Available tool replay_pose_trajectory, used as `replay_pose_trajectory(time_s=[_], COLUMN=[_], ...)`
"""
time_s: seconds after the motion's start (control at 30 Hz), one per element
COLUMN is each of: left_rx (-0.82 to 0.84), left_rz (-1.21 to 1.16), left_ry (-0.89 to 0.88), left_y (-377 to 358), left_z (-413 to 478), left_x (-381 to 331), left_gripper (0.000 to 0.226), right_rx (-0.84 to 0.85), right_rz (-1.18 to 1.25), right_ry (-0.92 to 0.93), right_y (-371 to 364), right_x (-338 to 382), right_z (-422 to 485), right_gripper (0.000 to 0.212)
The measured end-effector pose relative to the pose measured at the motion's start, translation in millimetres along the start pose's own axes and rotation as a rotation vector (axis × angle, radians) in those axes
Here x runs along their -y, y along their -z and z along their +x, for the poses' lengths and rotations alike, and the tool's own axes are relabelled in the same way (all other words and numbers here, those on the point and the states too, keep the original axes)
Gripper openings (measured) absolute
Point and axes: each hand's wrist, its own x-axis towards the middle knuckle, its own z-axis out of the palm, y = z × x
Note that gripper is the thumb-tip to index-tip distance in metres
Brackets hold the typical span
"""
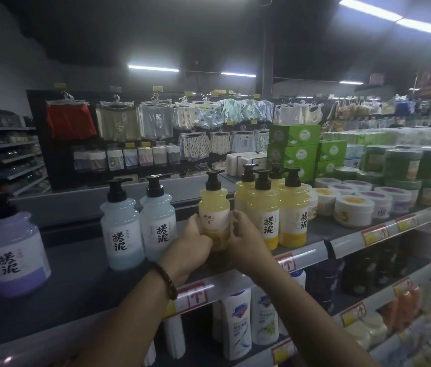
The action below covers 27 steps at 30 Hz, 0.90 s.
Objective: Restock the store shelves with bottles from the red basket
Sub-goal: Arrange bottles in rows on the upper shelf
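Right up close, both forearms reach in over the top shelf (76, 274), with a dark bead bracelet (168, 280) on the left wrist. The left hand (196, 242) and right hand (246, 242) are both wrapped round one yellow pump bottle (214, 207), fingers curled on its lower half from either side, so the bottle stands upright squeezed between the two palms near the shelf's front edge. Can't tell if its base is actually down on the shelf, since the fingers hide it. Just right of it, almost touching the right hand, is a cluster of four more yellow bottles (292, 207), so five yellow in total. Just left are two pale blue bottles (119, 226), and further left two purple ones (16, 250), one cut off by the frame edge. One level below, two white bottles (237, 321) show clearly. Past the yellow cluster sit rows of round tubs (352, 210), then stacked green boxes (293, 136), and way back, clothes on hangers (153, 120).
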Motion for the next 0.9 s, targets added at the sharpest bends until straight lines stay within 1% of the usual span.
replay_pose_trajectory(time_s=[0.07,0.23,0.37,0.53,0.67,0.8,0.9], left_rx=[-0.014,-0.011,-0.004,0.011,0.048,0.078,0.086], left_rz=[0.020,0.025,0.064,0.087,0.089,0.058,0.046], left_ry=[-0.028,-0.059,-0.045,-0.047,-0.055,-0.045,-0.056], left_y=[-2.0,-6.4,-5.3,-2.9,-3.6,-5.8,-4.5], left_z=[-3.1,-8.8,-7.1,-1.6,0.7,1.4,2.4], left_x=[1.0,-1.3,-3.0,-2.6,-2.7,-7.8,-9.9], left_gripper=[0.072,0.066,0.066,0.078,0.080,0.075,0.072], right_rx=[0.000,0.025,0.021,0.047,0.031,0.012,0.019], right_rz=[0.004,0.027,0.018,0.014,-0.018,-0.046,-0.015], right_ry=[-0.012,-0.025,-0.002,-0.006,-0.019,-0.026,-0.041], right_y=[0.2,-0.4,-0.5,3.3,6.1,8.2,11.7], right_x=[2.3,7.9,5.3,4.5,5.8,9.4,11.8], right_z=[4.4,8.7,4.7,-4.0,-13.8,-23.8,-32.5], right_gripper=[0.043,0.042,0.052,0.055,0.066,0.072,0.076])
